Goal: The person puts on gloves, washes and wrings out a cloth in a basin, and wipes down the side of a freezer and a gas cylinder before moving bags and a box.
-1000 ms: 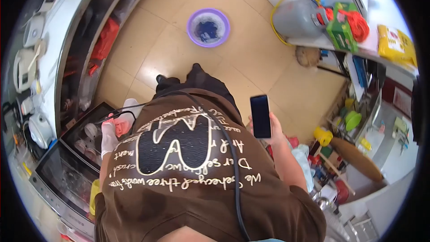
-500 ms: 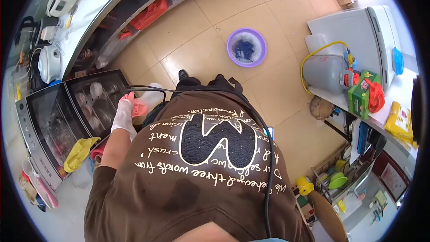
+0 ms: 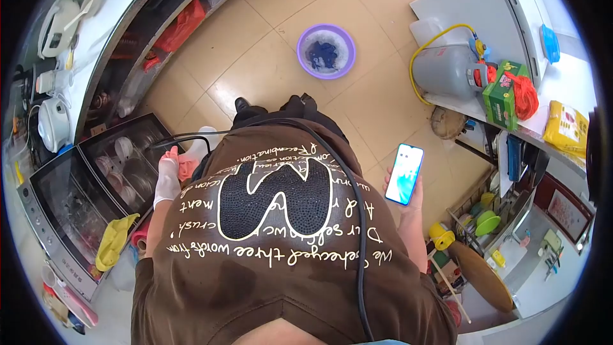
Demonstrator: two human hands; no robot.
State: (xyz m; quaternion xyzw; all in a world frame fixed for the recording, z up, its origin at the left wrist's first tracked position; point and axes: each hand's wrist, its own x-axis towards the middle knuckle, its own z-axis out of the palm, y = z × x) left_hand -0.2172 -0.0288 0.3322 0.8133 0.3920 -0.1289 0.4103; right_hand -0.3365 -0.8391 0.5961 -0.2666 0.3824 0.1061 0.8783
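Holds one phone, screen lit, clasped in bare right hand, well apart from left hand. Wears one white glove on the left, pink at the fingers; just beside it, one pink-and-white bundle, likely a second glove; cannot tell whether gripped. Judged done: phone in hand and lit, one hand gloved. Judged not done: right hand ungloved, one dark cloth lying in suds inside one purple basin, well apart from both hands. Counted near front edge of right-hand counter: one green box, one red bag touching it, one yellow packet. Counted just beside: one grey gas cylinder.
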